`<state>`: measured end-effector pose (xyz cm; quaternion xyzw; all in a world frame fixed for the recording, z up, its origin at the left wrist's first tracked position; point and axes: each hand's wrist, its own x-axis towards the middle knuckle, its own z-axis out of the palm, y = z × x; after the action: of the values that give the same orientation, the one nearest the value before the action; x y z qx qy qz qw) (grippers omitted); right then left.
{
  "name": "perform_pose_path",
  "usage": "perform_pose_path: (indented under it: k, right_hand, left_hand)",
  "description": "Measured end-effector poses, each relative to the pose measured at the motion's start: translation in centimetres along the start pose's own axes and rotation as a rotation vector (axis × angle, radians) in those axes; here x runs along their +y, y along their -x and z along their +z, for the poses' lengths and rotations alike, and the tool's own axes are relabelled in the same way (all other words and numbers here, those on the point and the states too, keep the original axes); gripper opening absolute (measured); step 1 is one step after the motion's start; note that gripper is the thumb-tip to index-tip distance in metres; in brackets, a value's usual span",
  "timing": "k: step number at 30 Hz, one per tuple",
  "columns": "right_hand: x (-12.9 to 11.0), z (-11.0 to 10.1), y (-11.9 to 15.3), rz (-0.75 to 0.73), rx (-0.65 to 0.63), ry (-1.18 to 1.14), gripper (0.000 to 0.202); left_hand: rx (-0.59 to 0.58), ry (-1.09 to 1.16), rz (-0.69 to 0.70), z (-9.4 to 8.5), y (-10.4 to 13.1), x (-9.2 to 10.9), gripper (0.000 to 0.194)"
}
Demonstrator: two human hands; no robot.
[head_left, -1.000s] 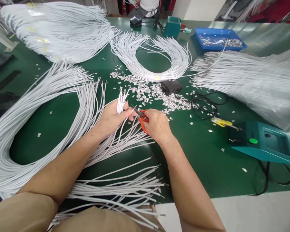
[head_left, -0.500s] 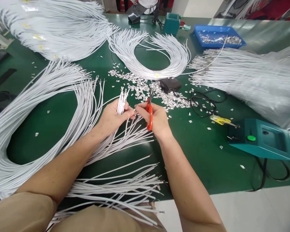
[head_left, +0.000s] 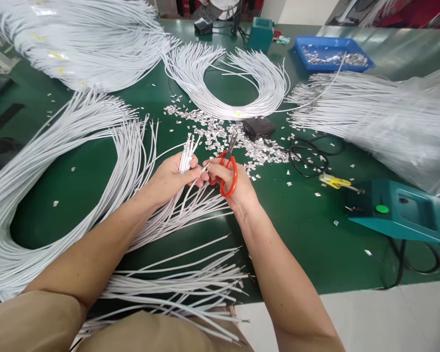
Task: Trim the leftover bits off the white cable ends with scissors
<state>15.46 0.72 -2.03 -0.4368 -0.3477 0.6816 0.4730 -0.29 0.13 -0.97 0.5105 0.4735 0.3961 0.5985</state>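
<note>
My left hand [head_left: 172, 178] is closed around a small bunch of white cables [head_left: 186, 155], their cut ends pointing up. Between its thumb and fingers the tip of one cable [head_left: 205, 167] sticks out to the right. Red-handled scissors [head_left: 235, 178] hang in my right hand [head_left: 238, 188], looped on its fingers with the blades pointing away from me. The right fingertips are close to that single cable tip; whether they touch it I cannot tell. Under and in front of my hands lie more loose cable ends [head_left: 190, 281].
Small silvery-white pieces [head_left: 212, 134] are scattered beyond my hands, beside a black box [head_left: 258, 128]. Big cable coils [head_left: 132, 161] lie left and at the back. A teal device [head_left: 396, 210] stands right, with a yellow-handled tool [head_left: 333, 182]. A blue tray [head_left: 333, 68] sits at the back.
The scissors have turned in my right hand, so both red loops now show and the blades tilt right. The single cable's tip now stands out more clearly from my left fingers.
</note>
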Motion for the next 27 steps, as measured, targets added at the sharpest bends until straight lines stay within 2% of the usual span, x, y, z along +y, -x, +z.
perform_pose_path:
  k: [3, 8, 12, 15, 18, 21, 25, 27]
  right_hand:
    - [-0.1, -0.1, 0.0, 0.026, -0.049, 0.002, 0.022]
    - [-0.6, -0.2, 0.2, -0.101, 0.075, 0.152, 0.025]
    - [-0.4, 0.3, 0.4, -0.145, 0.088, 0.217, 0.021]
    - [0.0, 0.5, 0.4, -0.142, 0.123, 0.212, 0.017]
    - [0.3, 0.2, 0.1, -0.148, 0.177, 0.247, 0.013]
    - [0.5, -0.5, -0.4, -0.161, 0.265, 0.357, 0.019]
    - [0.2, -1.2, -0.6, -0.350, 0.418, 0.453, 0.021]
    - [-0.1, -1.0, -0.3, -0.434, 0.417, 0.418, 0.018]
  left_hand:
    - [-0.042, 0.035, -0.035, -0.3, -0.1, -0.1, 0.029]
    - [0.151, -0.048, -0.019, -0.3, -0.3, -0.2, 0.036]
    - [0.212, -0.136, 0.026, -0.2, -0.3, -0.4, 0.036]
    - [0.182, -0.104, 0.039, -0.1, -0.2, -0.4, 0.032]
    - [0.088, -0.020, 0.012, 0.1, 0.0, -0.2, 0.027]
    - [0.043, 0.000, -0.020, 0.1, 0.1, 0.0, 0.026]
    - [-0.009, -0.062, -0.039, -0.4, 0.1, 0.1, 0.031]
    - [0.005, -0.154, -0.047, -0.7, 0.1, 0.0, 0.039]
